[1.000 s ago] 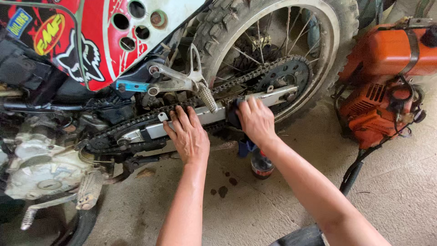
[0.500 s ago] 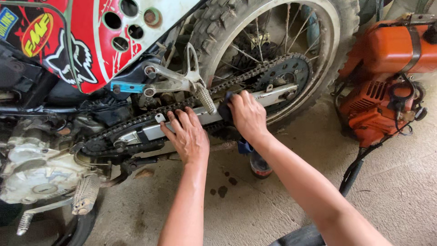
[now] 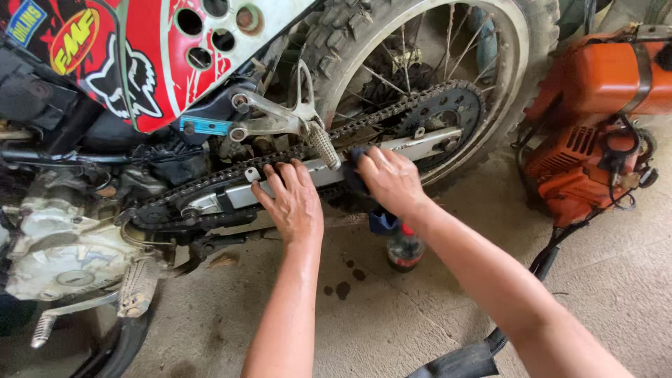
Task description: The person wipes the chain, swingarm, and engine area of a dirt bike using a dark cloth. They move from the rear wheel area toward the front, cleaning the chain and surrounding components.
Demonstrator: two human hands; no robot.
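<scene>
My right hand (image 3: 392,178) had slid its dark rag (image 3: 355,175) back rightward along the silver swingarm (image 3: 420,147) (grimy chain (image 3: 210,183) above); my left hand (image 3: 294,203) lay flat, unclenched.

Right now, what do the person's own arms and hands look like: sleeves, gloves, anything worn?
Both arms are bare to the frame edge: no sleeves in view. The left hand and right hand wear no gloves; no watch, ring or wristband shows. The forearms look slightly shiny, as if damp.
</scene>
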